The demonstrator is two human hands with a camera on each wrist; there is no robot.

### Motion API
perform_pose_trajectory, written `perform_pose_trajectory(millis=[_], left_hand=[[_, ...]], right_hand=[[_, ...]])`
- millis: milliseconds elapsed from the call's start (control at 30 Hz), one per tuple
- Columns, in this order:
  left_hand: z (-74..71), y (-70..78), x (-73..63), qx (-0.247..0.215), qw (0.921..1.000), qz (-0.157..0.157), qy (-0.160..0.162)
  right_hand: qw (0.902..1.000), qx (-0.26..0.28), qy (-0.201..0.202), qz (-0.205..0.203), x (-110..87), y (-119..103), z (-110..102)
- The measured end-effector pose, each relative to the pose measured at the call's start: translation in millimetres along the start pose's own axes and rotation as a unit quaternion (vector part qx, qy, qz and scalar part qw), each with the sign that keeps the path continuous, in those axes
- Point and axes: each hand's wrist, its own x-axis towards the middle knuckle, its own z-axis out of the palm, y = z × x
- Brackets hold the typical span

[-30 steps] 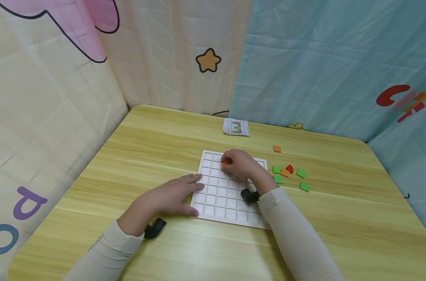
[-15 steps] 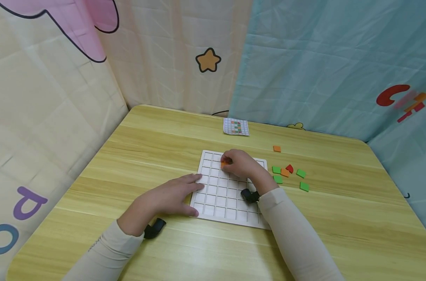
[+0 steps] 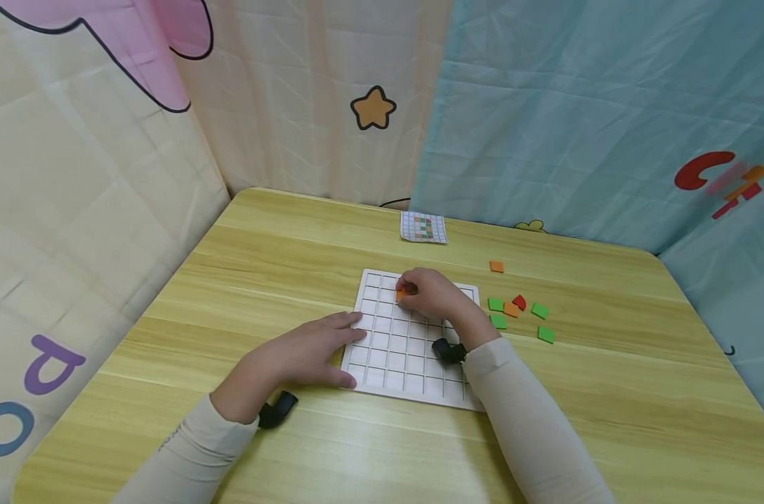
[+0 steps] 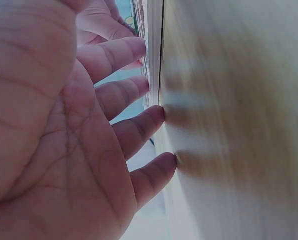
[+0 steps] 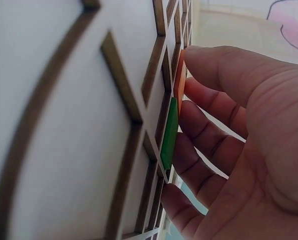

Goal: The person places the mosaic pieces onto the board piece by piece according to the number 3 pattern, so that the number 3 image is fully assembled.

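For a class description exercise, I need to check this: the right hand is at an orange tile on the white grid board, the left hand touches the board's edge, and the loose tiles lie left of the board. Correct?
Not quite: the loose tiles lie to the right of the white grid board, as the head view shows. The rest stands.

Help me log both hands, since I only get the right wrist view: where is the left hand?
Observer: In the head view, the left hand is at the left edge of the white grid board, fingers spread.
Operator: How many loose green tiles are out of my sight?
Observer: Four green tiles lie on the table to the right of the board.
Operator: And beyond the board?
Observer: A card printed with a grid and coloured shapes lies near the table's far edge.
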Motion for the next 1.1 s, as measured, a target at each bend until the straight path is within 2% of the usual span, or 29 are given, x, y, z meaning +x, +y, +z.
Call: perform_pose_trajectory(millis=[433, 900, 1100], left_hand=[[0.4, -0.8, 1.5, -0.001, 1.0, -0.001, -0.002], [0.2, -0.5, 1.9, -0.001, 1.0, 0.002, -0.001], [0.4, 0.7, 1.8, -0.001, 1.0, -0.006, -0.004]], right_hand=[[0.9996, 0.027, 0.006, 0.001, -2.1, 2.0, -0.9], [0.9971, 0.073, -0.006, 0.019, -9.5, -0.3, -11.0], [0.998, 0.061, 0.005, 0.015, -14.7, 3.3, -15.6]])
